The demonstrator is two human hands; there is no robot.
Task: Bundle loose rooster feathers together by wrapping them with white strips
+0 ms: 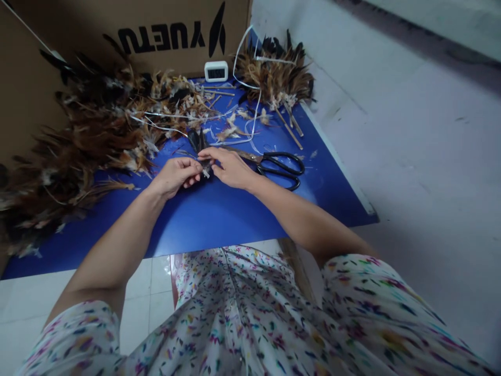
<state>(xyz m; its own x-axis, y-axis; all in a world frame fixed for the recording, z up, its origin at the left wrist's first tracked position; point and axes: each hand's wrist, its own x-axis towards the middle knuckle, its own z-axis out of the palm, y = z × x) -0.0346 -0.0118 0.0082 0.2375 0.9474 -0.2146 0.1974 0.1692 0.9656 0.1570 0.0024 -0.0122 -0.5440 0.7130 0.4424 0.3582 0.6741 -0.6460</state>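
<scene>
Between my two hands is a small bunch of dark feathers (200,140), its pale fluffy base pointing toward me. My left hand (177,176) pinches the base between thumb and fingertips. My right hand (231,166) is closed around the other side of the bunch, index finger above and thumb below. Black-handled scissors (282,163) lie just beyond and to the right of my right hand, their rusty blades partly behind it. White plastic strip (252,128) loops over the table behind the feathers.
A long heap of brown feathers (102,128) covers the left and back of the blue table (219,219). Another feather bundle (276,75) with sticks lies at the back right. A small white digital clock (216,71) stands before a cardboard box (172,21). A wall (391,115) borders the right.
</scene>
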